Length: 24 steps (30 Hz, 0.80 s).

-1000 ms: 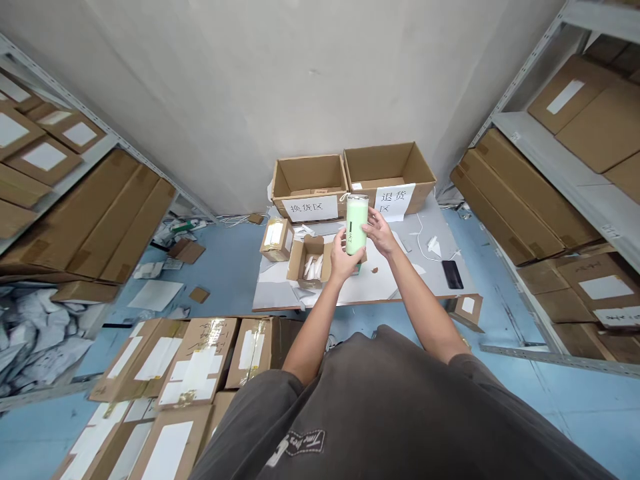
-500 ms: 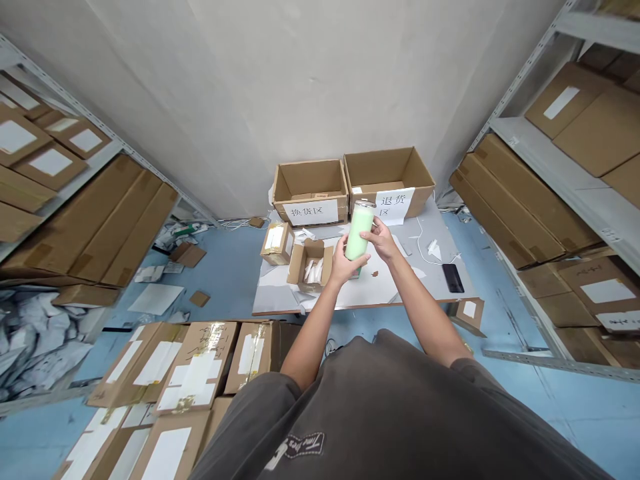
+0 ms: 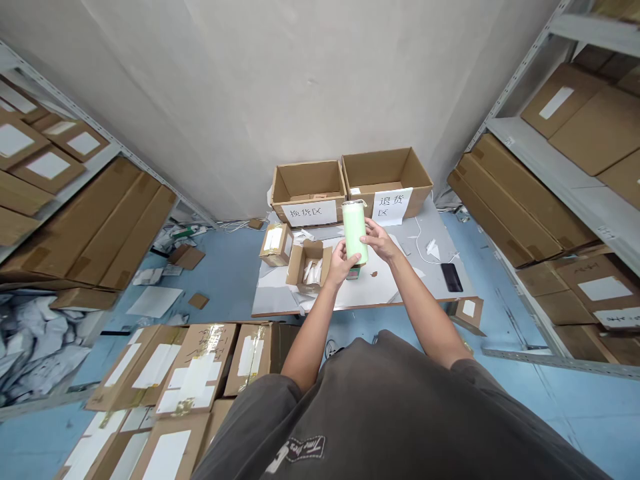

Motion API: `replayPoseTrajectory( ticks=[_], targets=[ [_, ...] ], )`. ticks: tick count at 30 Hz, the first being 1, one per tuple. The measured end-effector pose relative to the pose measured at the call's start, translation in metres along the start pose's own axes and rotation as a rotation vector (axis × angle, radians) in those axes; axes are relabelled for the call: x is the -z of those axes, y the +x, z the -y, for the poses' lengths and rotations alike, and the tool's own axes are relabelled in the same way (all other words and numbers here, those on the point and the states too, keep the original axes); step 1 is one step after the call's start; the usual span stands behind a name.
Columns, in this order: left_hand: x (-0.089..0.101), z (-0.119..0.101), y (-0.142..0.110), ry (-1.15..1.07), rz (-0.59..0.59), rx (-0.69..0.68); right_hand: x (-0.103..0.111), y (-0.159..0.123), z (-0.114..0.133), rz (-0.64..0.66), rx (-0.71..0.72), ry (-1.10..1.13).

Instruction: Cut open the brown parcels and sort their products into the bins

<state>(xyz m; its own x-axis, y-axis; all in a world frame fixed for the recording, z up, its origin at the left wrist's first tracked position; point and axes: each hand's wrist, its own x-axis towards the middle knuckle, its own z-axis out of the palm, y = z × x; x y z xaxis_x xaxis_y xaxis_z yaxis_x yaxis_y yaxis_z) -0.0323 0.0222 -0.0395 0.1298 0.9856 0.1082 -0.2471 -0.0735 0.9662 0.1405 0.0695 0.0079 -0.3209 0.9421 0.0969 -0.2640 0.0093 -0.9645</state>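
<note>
A light green tumbler (image 3: 355,230) with a metallic-looking rim stands nearly upright between my hands, above the table. My left hand (image 3: 341,263) grips it low on its left side, thumb across the front. Fingers of my right hand (image 3: 379,240) rest against its right side. Below the tumbler, partly hidden, lies a small green and red item (image 3: 353,273). Just left of my left hand sits an open small carton (image 3: 295,270) with white paper wrapping inside.
Two large open cartons with handwritten signs, one on the left (image 3: 309,175) and one on the right (image 3: 379,165), stand at the table's back. A taped box (image 3: 277,244) and a phone (image 3: 451,277) lie on the table (image 3: 320,308). Stacked boxes (image 3: 197,370) and shelves flank me.
The tumbler has gone from a rightward lean to nearly upright and shifted slightly left. Both hands have moved with it, and the right hand now sits more at its side.
</note>
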Motion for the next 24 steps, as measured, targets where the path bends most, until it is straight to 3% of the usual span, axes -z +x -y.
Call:
replayPoseTrajectory(
  ticks=[5, 10, 12, 18, 24],
  targets=[
    [-0.001, -0.007, -0.003, 0.052, 0.002, 0.016, -0.004, -0.002, -0.006, -0.038, 0.026, 0.001],
    [-0.009, -0.005, -0.008, 0.272, -0.244, 0.041, -0.009, -0.001, -0.015, -0.101, 0.058, 0.004],
    [-0.010, -0.003, -0.008, 0.275, -0.289, 0.011, -0.010, -0.001, -0.015, -0.142, 0.072, -0.005],
    [-0.006, 0.001, -0.005, 0.273, -0.208, -0.003, -0.010, -0.003, -0.011, -0.197, 0.082, -0.062],
    [-0.001, -0.001, -0.005, 0.119, -0.072, -0.030, -0.009, -0.003, -0.002, -0.114, 0.070, -0.075]
  ],
)
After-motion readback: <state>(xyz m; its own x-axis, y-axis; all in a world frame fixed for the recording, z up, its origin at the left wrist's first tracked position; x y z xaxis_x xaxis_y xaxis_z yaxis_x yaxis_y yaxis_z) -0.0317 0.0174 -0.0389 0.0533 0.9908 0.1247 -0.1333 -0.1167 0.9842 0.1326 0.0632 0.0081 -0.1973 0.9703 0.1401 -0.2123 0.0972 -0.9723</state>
